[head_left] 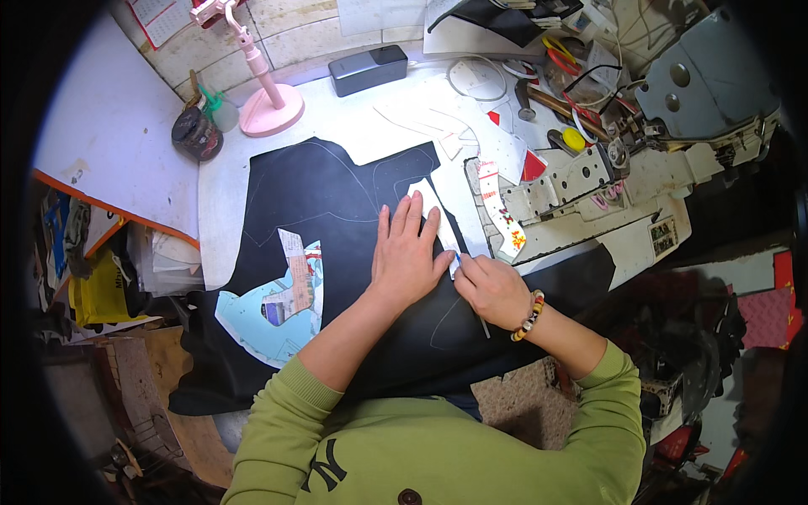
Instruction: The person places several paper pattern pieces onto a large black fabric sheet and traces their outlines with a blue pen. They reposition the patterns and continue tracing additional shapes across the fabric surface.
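A large black leather-like sheet [337,181] is spread before me, with thin pale outlines drawn on it. My left hand [407,257] lies flat on a narrow white pattern piece [427,202], fingers stretched out, pressing it onto the sheet. Close beside the left thumb, my right hand [492,290] is closed round a slim pen [486,328], whose thin end sticks out below the fingers. Its tip is by the lower end of the pattern piece. To the left, a light-blue pattern piece [248,324] and a printed paper strip [296,273] overlap on the sheet.
A sewing machine [707,80] stands at the right, with a curved white template [500,210] near its bed. Along the back are a pink stand [271,109], a dark box [368,69] and a dark jar [198,135]. Assorted tools [572,93] crowd the back right.
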A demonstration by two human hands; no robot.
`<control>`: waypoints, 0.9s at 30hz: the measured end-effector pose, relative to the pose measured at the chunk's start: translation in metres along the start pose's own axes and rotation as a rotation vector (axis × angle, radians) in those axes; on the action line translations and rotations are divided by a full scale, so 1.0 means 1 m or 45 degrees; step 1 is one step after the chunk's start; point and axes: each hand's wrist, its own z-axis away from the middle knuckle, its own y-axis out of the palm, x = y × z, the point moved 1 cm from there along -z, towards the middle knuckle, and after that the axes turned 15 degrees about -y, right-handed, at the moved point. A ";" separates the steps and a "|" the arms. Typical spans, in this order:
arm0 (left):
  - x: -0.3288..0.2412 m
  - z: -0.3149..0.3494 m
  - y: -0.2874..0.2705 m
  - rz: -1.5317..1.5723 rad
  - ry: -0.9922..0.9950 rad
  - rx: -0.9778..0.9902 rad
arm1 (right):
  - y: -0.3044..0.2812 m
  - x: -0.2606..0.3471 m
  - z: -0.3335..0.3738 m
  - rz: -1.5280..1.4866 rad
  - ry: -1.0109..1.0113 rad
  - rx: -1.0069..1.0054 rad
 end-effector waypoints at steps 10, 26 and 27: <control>0.000 0.000 -0.001 0.000 0.026 0.006 | 0.005 0.004 0.006 0.005 0.078 -0.098; -0.004 0.000 -0.006 -0.240 0.007 0.134 | -0.014 0.024 0.035 -0.179 0.357 -0.089; -0.006 -0.001 -0.007 -0.259 0.003 0.150 | -0.016 0.023 0.038 -0.198 0.398 -0.105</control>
